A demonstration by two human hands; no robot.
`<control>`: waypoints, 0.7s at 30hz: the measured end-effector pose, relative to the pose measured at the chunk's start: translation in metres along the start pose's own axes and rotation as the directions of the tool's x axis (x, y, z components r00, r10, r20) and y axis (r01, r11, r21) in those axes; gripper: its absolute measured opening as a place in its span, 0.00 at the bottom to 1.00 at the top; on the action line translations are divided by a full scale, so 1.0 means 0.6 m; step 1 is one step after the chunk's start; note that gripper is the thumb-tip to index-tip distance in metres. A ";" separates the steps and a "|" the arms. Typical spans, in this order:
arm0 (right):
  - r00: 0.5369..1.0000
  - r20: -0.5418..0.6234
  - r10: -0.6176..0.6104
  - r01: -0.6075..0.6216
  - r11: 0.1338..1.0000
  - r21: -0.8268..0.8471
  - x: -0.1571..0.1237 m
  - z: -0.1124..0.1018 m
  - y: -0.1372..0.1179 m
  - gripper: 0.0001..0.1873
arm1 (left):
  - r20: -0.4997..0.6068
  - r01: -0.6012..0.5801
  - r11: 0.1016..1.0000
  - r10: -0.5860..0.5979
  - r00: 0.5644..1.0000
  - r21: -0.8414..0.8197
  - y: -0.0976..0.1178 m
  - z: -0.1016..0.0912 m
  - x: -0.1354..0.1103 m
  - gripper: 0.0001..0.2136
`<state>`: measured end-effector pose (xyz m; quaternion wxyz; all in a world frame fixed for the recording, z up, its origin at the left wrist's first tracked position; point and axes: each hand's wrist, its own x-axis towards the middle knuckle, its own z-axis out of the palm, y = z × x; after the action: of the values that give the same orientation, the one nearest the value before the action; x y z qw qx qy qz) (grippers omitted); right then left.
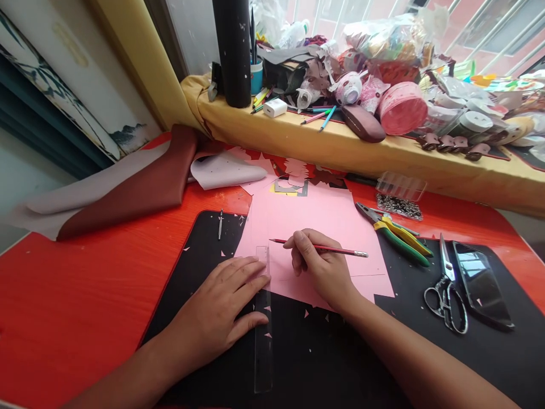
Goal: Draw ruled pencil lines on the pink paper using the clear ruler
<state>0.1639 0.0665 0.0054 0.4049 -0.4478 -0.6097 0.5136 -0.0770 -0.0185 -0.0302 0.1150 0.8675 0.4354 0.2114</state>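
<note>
My left hand [232, 298] lies flat with fingers stretched over a clear ruler [263, 363], pressing it onto the pink sheet [315, 218] and the black mat [332, 363]. The ruler's upper end rests on the sheet's left part; its lower end runs down over the mat. My right hand [321, 264] grips a red-and-black pencil [340, 250] between thumb and fingers. The pencil lies nearly level, its dark tip pointing left just above the ruler's top end. Thin drawn lines show on the lower right of the sheet.
Right of the sheet lie pliers [398, 238], scissors [446, 292] and a phone [483, 284]. A clear box of metal bits [400, 199] sits behind them. Brown material [140, 190] is folded at the left. A cluttered ledge [298, 136] runs along the back.
</note>
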 end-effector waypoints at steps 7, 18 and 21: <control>0.998 0.010 -0.064 0.064 0.997 -0.033 -0.010 -0.001 0.020 0.23 | 0.004 -0.019 1.000 0.019 1.000 0.024 0.004 -0.005 0.003 0.21; 1.000 0.023 -0.007 0.007 1.000 -0.002 -0.005 -0.005 0.022 0.23 | 0.015 0.001 1.000 -0.001 1.000 0.015 0.004 -0.006 0.001 0.20; 0.999 0.029 -0.018 0.018 1.000 -0.016 -0.006 -0.004 0.021 0.22 | 0.023 0.008 1.000 -0.008 1.000 0.017 0.004 -0.006 0.001 0.21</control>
<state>0.1691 0.0644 -0.0071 0.3972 -0.4382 -0.6236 0.5112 -0.0768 -0.0196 -0.0259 0.1135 0.8690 0.4393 0.1973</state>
